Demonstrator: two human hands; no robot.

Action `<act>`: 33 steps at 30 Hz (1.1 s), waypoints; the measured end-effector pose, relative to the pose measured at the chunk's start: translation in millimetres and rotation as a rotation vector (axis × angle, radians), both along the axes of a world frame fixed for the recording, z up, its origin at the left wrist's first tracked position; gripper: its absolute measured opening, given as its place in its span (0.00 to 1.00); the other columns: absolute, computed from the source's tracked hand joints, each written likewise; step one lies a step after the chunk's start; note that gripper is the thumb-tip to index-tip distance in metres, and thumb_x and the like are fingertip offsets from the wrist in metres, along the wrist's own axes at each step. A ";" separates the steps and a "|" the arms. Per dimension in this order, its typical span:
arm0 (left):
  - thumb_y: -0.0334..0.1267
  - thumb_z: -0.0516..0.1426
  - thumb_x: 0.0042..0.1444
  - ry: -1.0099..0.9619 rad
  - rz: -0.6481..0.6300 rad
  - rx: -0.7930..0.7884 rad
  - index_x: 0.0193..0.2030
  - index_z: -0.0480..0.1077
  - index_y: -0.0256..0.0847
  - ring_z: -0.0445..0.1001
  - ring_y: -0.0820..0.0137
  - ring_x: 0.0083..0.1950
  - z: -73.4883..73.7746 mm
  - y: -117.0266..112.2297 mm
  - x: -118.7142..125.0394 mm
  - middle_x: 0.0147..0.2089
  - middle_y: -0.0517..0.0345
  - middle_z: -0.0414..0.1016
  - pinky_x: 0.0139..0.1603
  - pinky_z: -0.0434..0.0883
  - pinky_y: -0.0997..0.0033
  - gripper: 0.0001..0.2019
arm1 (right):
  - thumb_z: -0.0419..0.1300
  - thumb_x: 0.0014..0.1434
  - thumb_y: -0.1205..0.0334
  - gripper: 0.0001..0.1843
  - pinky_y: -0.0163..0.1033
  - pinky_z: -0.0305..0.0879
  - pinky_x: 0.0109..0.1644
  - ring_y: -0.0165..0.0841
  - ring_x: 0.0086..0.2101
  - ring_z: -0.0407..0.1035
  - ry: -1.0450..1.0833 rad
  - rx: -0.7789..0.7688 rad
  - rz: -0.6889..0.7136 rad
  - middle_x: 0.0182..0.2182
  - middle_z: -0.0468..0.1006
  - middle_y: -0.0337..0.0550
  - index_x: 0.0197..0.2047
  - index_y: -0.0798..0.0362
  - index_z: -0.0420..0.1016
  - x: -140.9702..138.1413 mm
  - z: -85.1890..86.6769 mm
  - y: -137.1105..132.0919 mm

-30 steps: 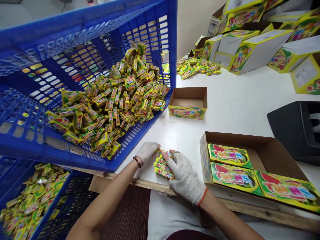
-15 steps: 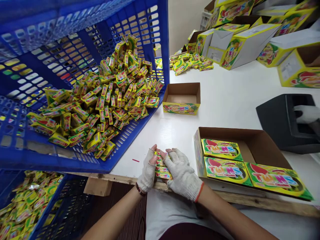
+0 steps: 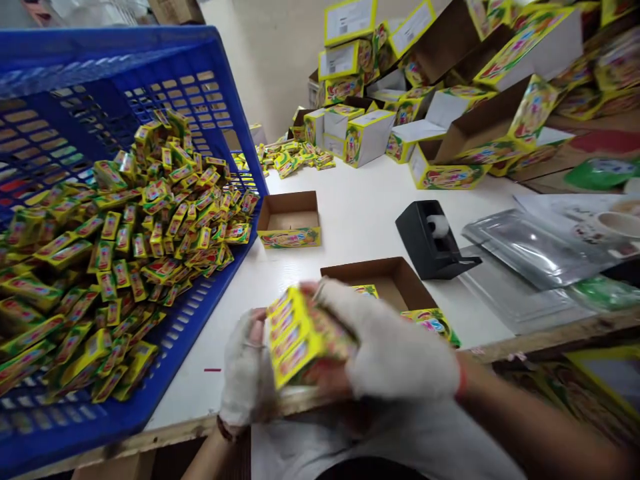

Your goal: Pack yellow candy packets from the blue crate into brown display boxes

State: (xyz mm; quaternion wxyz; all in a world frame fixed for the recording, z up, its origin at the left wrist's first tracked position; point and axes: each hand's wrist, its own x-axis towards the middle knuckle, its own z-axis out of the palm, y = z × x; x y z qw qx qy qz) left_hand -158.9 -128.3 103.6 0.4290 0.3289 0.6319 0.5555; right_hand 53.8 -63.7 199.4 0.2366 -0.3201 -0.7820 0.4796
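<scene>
A block of several small yellow candy boxes (image 3: 290, 340), packed side by side, is tilted up over the table's front edge. My right hand (image 3: 385, 340), in a white fingerless glove, is closed around its right side and blurred by motion. My left hand (image 3: 245, 370), gloved likewise, holds the block's left edge; some of its fingers are hidden behind it. Just beyond the right hand is a large open carton (image 3: 390, 273), partly covered by that hand, with printed candy boxes (image 3: 430, 323) inside. A smaller open carton (image 3: 289, 237) with nothing in it stands farther back.
A tipped blue crate (image 3: 200, 320) heaped with small candy boxes (image 3: 150, 220) fills the left. At right are a black tape dispenser (image 3: 425, 247) and clear plastic bags (image 3: 540, 247). Printed cartons (image 3: 370, 133) pile up at the back beside loose candy boxes (image 3: 295, 157).
The block of candy boxes has been lifted off the table and tilted, with my right hand wrapped round it. The view has turned right; a white-gloved hand at the tape dispenser is gone from view.
</scene>
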 end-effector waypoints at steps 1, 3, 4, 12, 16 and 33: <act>0.55 0.60 0.56 0.137 -0.090 0.092 0.45 0.76 0.45 0.71 0.57 0.60 5.2 4.1 15.1 0.55 0.52 0.76 0.66 0.66 0.57 0.18 | 0.68 0.49 0.53 0.46 0.45 0.65 0.61 0.41 0.54 0.70 0.027 -0.114 0.037 0.58 0.73 0.48 0.67 0.52 0.56 21.1 8.7 20.6; 0.48 0.57 0.61 0.491 -0.324 0.323 0.51 0.76 0.43 0.70 0.57 0.62 14.8 13.9 49.3 0.59 0.49 0.75 0.67 0.64 0.54 0.17 | 0.68 0.48 0.54 0.47 0.46 0.67 0.59 0.42 0.56 0.69 0.027 -0.312 0.125 0.58 0.73 0.49 0.68 0.53 0.55 60.1 16.7 63.4; 0.46 0.55 0.63 0.686 -0.449 0.422 0.56 0.74 0.41 0.69 0.56 0.64 18.5 19.3 66.4 0.61 0.46 0.73 0.68 0.64 0.51 0.19 | 0.68 0.48 0.56 0.45 0.45 0.67 0.58 0.42 0.55 0.70 -0.017 -0.374 0.131 0.57 0.73 0.50 0.66 0.54 0.57 77.1 16.0 82.7; 0.54 0.55 0.60 1.365 -0.634 0.308 0.60 0.70 0.29 0.68 0.41 0.63 5.2 37.5 122.0 0.60 0.30 0.72 0.68 0.57 0.33 0.31 | 0.72 0.41 0.55 0.43 0.42 0.72 0.45 0.40 0.43 0.75 -0.344 -0.677 0.292 0.47 0.79 0.48 0.60 0.57 0.65 132.4 -11.9 136.7; 0.55 0.55 0.59 1.445 -0.611 0.284 0.57 0.71 0.31 0.68 0.43 0.63 1.9 30.4 115.0 0.60 0.33 0.72 0.68 0.59 0.37 0.30 | 0.73 0.38 0.54 0.44 0.40 0.72 0.39 0.40 0.39 0.75 -0.613 -0.597 0.341 0.42 0.80 0.44 0.58 0.56 0.69 126.5 -8.7 144.0; 0.58 0.57 0.58 1.329 -0.498 0.447 0.66 0.62 0.34 0.60 0.42 0.70 -27.7 25.0 112.7 0.66 0.31 0.65 0.67 0.59 0.34 0.36 | 0.59 0.56 0.42 0.32 0.48 0.69 0.50 0.49 0.49 0.73 -0.842 -0.070 0.290 0.52 0.77 0.56 0.56 0.56 0.74 95.0 -69.8 116.1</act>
